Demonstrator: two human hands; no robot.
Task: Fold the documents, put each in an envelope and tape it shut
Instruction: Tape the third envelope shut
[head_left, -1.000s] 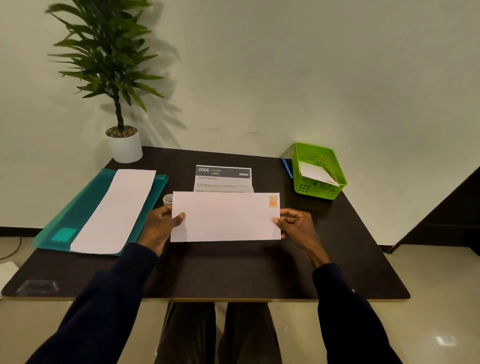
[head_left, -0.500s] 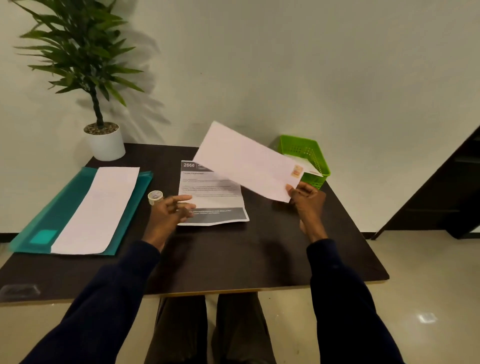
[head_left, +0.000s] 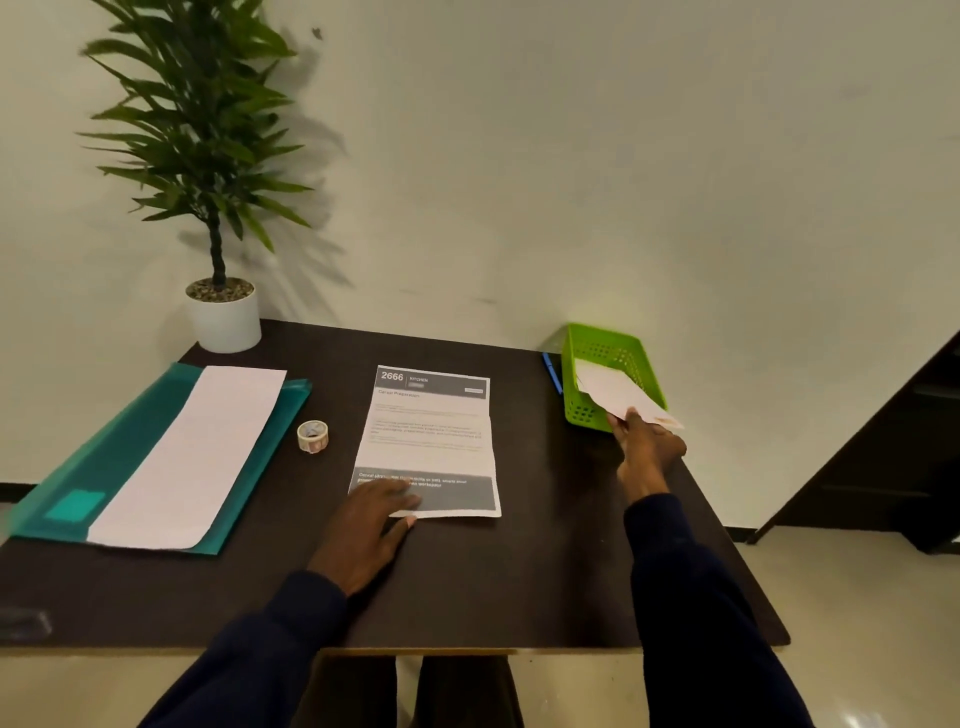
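Right hand (head_left: 645, 451): far right of the table (head_left: 519, 587), grasping; fingers pinch the near end of an envelope (head_left: 613, 392).

Envelope: white, tilted, far end inside the basket (head_left: 571, 384), near end over the basket's near rim. Whether a second envelope lies under it cannot be told.

Basket: green, perforated, far right corner. A blue pen (head_left: 552, 371) lies just beside its left wall.

Left hand (head_left: 371, 522): released, fingers flat, pressing the near left corner of the document (head_left: 431, 441).

Document: printed sheet, unfolded, centre of the table, long side running near to far, faint creases across it.

Tape (head_left: 312, 435): small roll, left of the document, apart from it.

Folder (head_left: 130, 457): teal, far left, with white sheets (head_left: 192, 452) lying on top.

Step in hand, as judged: the envelope is being set down in the basket, and the sheet is pinned for folding.

Handling notes: lower the envelope until it rests inside the walls, then let go, so it does not tip over the near rim. Keep the left palm flat so the sheet does not slide. For the fold, bring the near edge up square to the side edges and follow the creases, so that the folded sheet fits an envelope.
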